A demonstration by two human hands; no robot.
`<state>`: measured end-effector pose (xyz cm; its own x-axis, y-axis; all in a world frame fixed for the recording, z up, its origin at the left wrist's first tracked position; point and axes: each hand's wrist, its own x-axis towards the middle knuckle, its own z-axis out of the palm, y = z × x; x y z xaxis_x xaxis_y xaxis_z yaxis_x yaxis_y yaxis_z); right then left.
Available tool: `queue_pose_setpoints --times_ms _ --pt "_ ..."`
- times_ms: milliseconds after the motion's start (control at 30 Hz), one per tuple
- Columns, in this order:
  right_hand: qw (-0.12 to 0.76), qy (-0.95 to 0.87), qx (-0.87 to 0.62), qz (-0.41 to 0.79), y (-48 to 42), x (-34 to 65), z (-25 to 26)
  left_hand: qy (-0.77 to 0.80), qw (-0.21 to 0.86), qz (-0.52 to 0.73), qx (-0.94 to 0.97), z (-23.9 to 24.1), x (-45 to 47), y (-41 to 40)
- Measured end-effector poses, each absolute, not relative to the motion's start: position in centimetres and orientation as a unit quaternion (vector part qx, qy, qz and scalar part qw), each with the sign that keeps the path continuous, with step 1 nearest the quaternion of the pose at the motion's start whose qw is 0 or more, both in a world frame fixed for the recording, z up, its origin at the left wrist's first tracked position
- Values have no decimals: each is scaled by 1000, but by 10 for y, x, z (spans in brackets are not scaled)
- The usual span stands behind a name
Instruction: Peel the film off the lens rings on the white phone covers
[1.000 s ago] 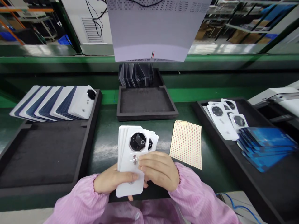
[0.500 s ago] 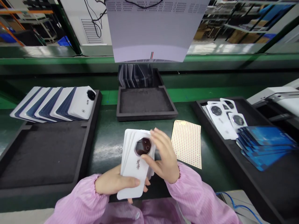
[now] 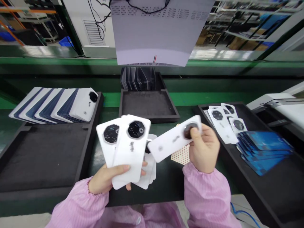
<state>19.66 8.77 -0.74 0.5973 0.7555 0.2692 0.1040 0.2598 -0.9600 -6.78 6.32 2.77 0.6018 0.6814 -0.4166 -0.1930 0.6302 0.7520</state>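
My left hand (image 3: 110,175) grips a fan of white phone back panels (image 3: 128,158), thumb on top and fingers underneath. Each visible panel has a dark octagonal camera area near its upper end. My right hand (image 3: 205,147) pinches a single white phone back panel (image 3: 171,139) by its camera end, tilted and slightly blurred, its other end pointing left. More white panels (image 3: 148,171) show behind and right of the fan; whether they are held or lying on the bench I cannot tell. A cream sheet of small red dots (image 3: 181,155) lies partly hidden behind the right hand's panel.
The left tray (image 3: 42,155) bears an overlapping row of white panels (image 3: 82,106). A middle tray (image 3: 147,106) has dark panels (image 3: 137,78) at its back. In the right tray (image 3: 273,193) are white panels (image 3: 223,126) and blue panels (image 3: 266,148). A large light-coloured board (image 3: 161,34) hangs above.
My right hand has moved right and now pinches one panel apart from the bunch. The panels in my left hand are spread wider and raised. The dotted sheet is now mostly covered.
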Motion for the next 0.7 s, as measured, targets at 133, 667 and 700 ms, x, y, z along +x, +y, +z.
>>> queue_pose_setpoints --times_ms 133,667,700 --pt "429 -617 -602 271 86 168 -17 367 801 324 345 27 -68 63" --pt "582 -586 -488 283 77 155 -6 407 712 92 564 12 -56 54" --pt "585 -580 -486 292 78 155 -6 426 694 81 575 11 -56 54"
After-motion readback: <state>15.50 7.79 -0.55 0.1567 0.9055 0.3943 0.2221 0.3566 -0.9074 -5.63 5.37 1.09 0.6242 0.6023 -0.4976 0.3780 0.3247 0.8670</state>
